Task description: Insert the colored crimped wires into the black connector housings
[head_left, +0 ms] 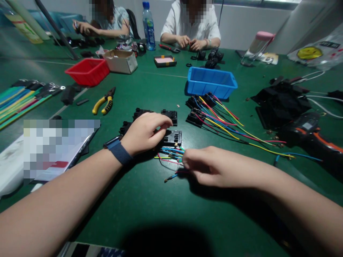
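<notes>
My left hand (146, 132), with a dark watch strap at the wrist, is curled over a group of black plastic terminal blocks (174, 137). Its thumb and index finger bend towards each other at a block, and the other fingers are hidden. Just right of it, my right hand (205, 166) is closed at a bundle of coloured wires (171, 153) with metal ends. A blue wire end (170, 177) sticks out below this hand. Further right lie black blocks (195, 117) fitted with red, yellow, blue and green wires.
Yellow-handled pliers (103, 103), a red bin (89, 71) and a cardboard box (122, 61) are at the left. A blue bin (211, 84) stands ahead, a power tool (308, 130) at the right. Bundled wires (26, 100) lie far left. Two people work across the table.
</notes>
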Motion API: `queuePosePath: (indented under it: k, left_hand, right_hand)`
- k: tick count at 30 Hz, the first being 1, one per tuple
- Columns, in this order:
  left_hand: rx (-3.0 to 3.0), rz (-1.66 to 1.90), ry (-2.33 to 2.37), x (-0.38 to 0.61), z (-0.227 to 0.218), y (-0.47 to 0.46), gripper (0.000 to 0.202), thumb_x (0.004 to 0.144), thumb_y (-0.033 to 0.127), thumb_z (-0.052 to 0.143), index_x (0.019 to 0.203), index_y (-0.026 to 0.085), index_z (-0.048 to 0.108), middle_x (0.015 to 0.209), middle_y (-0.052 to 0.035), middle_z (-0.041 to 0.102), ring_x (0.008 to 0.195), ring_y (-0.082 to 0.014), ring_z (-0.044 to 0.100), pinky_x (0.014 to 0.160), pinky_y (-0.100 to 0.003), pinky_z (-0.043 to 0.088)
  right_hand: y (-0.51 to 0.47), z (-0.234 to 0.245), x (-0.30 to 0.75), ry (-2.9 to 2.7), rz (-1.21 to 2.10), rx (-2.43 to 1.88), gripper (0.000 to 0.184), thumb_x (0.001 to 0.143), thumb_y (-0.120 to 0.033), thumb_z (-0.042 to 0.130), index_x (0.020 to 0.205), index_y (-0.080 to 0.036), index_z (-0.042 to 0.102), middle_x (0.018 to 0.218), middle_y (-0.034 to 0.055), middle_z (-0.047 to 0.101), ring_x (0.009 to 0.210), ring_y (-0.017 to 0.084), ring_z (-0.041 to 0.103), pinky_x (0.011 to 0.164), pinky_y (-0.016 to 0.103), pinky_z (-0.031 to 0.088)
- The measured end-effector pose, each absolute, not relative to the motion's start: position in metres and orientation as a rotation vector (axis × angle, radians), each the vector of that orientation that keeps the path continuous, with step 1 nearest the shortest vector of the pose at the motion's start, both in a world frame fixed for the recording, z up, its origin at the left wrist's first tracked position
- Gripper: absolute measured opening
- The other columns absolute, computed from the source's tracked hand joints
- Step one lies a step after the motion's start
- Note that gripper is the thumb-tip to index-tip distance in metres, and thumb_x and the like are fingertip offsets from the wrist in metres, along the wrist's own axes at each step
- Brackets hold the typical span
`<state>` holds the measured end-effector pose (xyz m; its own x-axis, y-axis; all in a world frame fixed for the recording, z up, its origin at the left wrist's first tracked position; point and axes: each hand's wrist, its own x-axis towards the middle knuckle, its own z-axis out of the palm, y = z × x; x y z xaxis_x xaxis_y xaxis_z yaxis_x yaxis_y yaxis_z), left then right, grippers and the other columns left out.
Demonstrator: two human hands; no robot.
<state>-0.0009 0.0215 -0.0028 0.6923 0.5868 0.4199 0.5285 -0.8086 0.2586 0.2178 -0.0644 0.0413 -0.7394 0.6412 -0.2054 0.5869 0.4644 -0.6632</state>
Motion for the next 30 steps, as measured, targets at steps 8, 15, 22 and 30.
queuePosePath:
  k: [8,15,22,30]
  left_hand:
    - [2.756,0.75,0.957,-0.001,-0.002,0.021,0.022,0.083,0.017,0.042,0.095,0.016,0.061,0.092,-0.0044,0.068,0.086,-0.0186,0.061,0.079,-0.034,0.045]
    - [2.746,0.7,0.988,0.0,-0.003,0.022,0.024,0.083,0.018,0.041,0.096,0.015,0.061,0.093,-0.0054,0.067,0.087,-0.0193,0.06,0.079,-0.034,0.046]
    - [2.752,0.706,0.987,0.0,-0.003,0.023,0.022,0.084,0.018,0.042,0.096,0.015,0.061,0.091,-0.0051,0.066,0.085,-0.019,0.06,0.078,-0.033,0.046]
    - [2.752,0.694,0.99,0.0,-0.004,0.022,0.022,0.084,0.019,0.043,0.095,0.016,0.061,0.091,-0.0047,0.067,0.085,-0.0188,0.061,0.078,-0.032,0.046]
  right_hand:
    - [-0.052,0.03,0.227,-1.937,1.474,-1.038,0.012,0.084,-0.016,0.053,0.085,-0.015,0.065,0.083,0.0028,0.068,0.076,0.012,0.063,0.069,0.024,0.049]
    - [-0.054,0.027,0.229,-1.8,1.208,-1.072,0.016,0.08,-0.015,0.057,0.092,-0.017,0.069,0.087,0.0039,0.071,0.076,0.013,0.065,0.069,0.026,0.052]
    - [-0.054,0.026,0.23,-1.969,0.979,-1.14,0.021,0.08,-0.025,0.062,0.097,-0.02,0.071,0.09,0.0048,0.073,0.079,0.016,0.067,0.069,0.028,0.053]
    - [-0.055,0.026,0.229,-1.992,0.92,-1.132,0.016,0.08,-0.025,0.06,0.09,-0.02,0.071,0.084,0.0042,0.072,0.074,0.016,0.065,0.065,0.028,0.051]
